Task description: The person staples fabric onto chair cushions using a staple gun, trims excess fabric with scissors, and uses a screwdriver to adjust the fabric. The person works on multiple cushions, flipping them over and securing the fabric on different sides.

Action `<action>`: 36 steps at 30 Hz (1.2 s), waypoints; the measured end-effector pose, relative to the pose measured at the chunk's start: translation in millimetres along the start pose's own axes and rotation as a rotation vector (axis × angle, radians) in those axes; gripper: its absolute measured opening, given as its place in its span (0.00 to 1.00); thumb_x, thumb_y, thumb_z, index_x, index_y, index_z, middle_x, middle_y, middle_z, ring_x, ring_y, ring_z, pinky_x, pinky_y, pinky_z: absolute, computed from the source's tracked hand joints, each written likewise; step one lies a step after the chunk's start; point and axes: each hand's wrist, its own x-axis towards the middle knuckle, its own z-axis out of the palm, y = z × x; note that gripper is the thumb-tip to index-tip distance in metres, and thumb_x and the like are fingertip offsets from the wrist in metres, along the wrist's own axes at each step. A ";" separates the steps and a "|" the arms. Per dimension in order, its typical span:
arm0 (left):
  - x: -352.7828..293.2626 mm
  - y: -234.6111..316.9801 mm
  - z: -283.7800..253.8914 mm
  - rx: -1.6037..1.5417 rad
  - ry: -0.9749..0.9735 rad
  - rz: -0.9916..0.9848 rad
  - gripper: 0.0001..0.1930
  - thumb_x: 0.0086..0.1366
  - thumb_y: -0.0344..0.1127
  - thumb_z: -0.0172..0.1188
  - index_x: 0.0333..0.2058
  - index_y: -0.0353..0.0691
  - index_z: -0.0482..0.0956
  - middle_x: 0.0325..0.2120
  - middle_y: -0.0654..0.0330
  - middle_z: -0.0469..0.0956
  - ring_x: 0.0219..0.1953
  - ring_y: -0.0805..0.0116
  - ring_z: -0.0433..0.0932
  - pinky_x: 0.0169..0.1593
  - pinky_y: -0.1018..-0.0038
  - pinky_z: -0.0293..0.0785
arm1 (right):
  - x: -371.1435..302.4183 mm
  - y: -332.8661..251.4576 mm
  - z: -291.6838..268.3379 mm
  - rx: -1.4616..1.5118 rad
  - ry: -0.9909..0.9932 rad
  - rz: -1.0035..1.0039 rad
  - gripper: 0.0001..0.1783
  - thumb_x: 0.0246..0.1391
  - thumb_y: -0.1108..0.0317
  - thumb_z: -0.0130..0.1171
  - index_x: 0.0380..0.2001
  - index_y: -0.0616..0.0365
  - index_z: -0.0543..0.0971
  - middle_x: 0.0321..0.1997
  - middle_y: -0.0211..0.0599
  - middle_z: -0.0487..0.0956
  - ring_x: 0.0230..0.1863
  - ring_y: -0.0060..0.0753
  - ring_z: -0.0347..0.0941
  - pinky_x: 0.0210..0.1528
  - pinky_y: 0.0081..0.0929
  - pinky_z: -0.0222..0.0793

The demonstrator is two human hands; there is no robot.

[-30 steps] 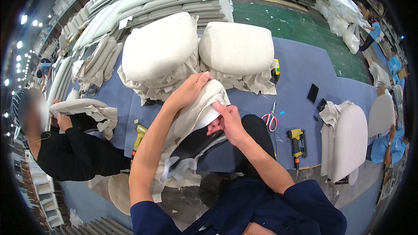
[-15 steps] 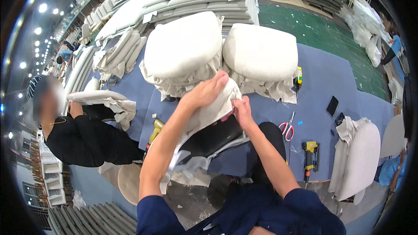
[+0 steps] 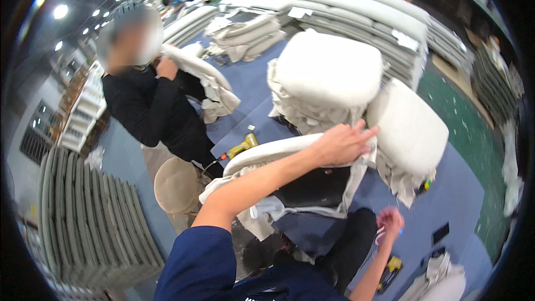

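Note:
A pale fabric-covered cushion (image 3: 267, 155) stands tilted in front of me, its black underside (image 3: 315, 189) facing me and loose cloth hanging along its edges. My left hand (image 3: 346, 144) lies over its upper right corner, fingers spread. Down by my knee, my right hand (image 3: 391, 220) is slightly blurred, its fingers curled around the red-handled scissors (image 3: 380, 236); the blades are hard to make out. A yellow-and-black staple gun (image 3: 390, 273) lies beside my right forearm. Another yellow air tool (image 3: 243, 146) lies left of the cushion.
Pale cushions (image 3: 330, 72) with ruffled cloth are stacked on the blue table (image 3: 465, 189), another stack (image 3: 409, 125) beside them. A phone (image 3: 440, 234) lies at the right. At the left, a person in black (image 3: 161, 100) handles a similar cushion. A round stool (image 3: 178, 187) stands below.
My right hand has left the cushion's cloth and moved down right to the scissors. My left hand stays at the cushion's top with fingers more spread. The view has swung left.

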 end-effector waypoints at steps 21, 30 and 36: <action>5.7 -8.6 19.2 -0.029 0.153 0.015 0.44 0.68 0.55 0.58 0.74 0.44 0.49 0.46 0.41 0.74 0.26 0.48 0.80 0.34 0.58 0.77 | -96.8 32.0 -163.6 -1.440 0.328 -0.364 0.35 0.55 0.48 0.68 0.61 0.55 0.76 0.58 0.51 0.80 0.49 0.54 0.82 0.45 0.46 0.79; 0.6 1.3 28.6 0.010 0.184 0.047 0.43 0.66 0.57 0.58 0.73 0.44 0.54 0.43 0.42 0.76 0.27 0.52 0.81 0.32 0.62 0.76 | -72.2 -47.5 -96.9 -0.533 0.142 -0.293 0.24 0.59 0.56 0.66 0.54 0.56 0.78 0.44 0.39 0.78 0.38 0.38 0.76 0.38 0.35 0.73; 3.7 -2.0 27.4 0.029 0.195 0.100 0.40 0.69 0.55 0.55 0.72 0.39 0.55 0.44 0.35 0.78 0.27 0.46 0.83 0.32 0.56 0.81 | -80.8 -162.7 77.2 0.273 0.050 -0.095 0.12 0.64 0.65 0.64 0.44 0.61 0.76 0.29 0.24 0.69 0.28 0.20 0.63 0.32 0.22 0.62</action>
